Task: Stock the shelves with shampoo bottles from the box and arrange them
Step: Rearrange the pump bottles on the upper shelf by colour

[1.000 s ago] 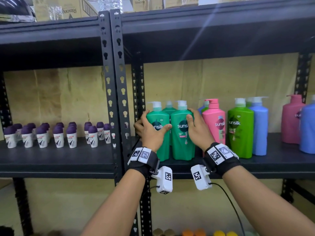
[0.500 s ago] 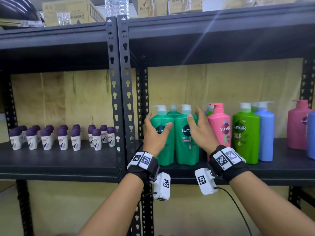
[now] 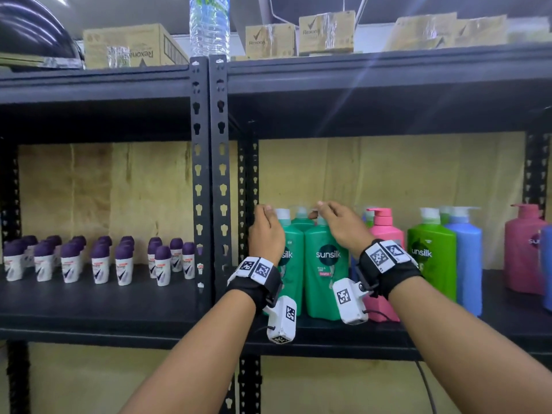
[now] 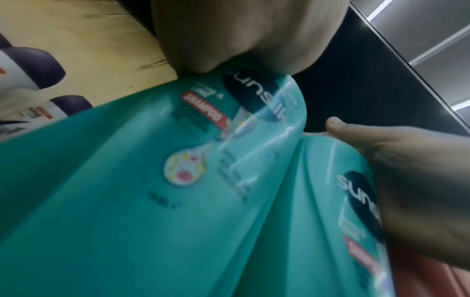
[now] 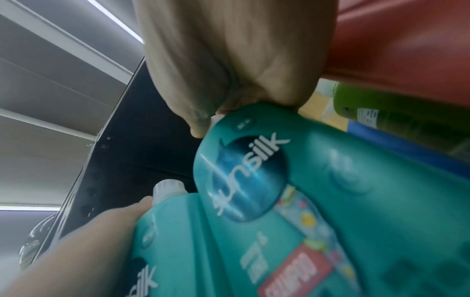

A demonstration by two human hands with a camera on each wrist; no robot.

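Two teal Sunsilk shampoo bottles stand side by side at the left end of the black shelf [image 3: 328, 330], with a third teal bottle [image 3: 301, 222] behind them. My left hand [image 3: 265, 228] rests open against the shoulder of the left bottle [image 3: 291, 246], fingers pointing up beside its white pump. My right hand [image 3: 337, 222] lies over the top of the right bottle [image 3: 325, 273] and hides its pump, thumb alongside. In the right wrist view the palm [image 5: 229, 50] sits on that bottle's shoulder [image 5: 330, 180]. In the left wrist view the left bottle [image 4: 127, 191] fills the frame.
To the right stand a pink bottle [image 3: 385, 231], a light green one [image 3: 431, 258], a blue one [image 3: 466, 258] and another pink one [image 3: 522, 249]. Several purple-capped roll-ons [image 3: 98, 261] fill the left bay beyond the black uprights [image 3: 209, 174]. Cardboard boxes [image 3: 134, 43] sit on top.
Both hands have slid up from the bodies of the two front teal bottles to their shoulders and pumps. The bottles stay in place. The head view has tilted upward.
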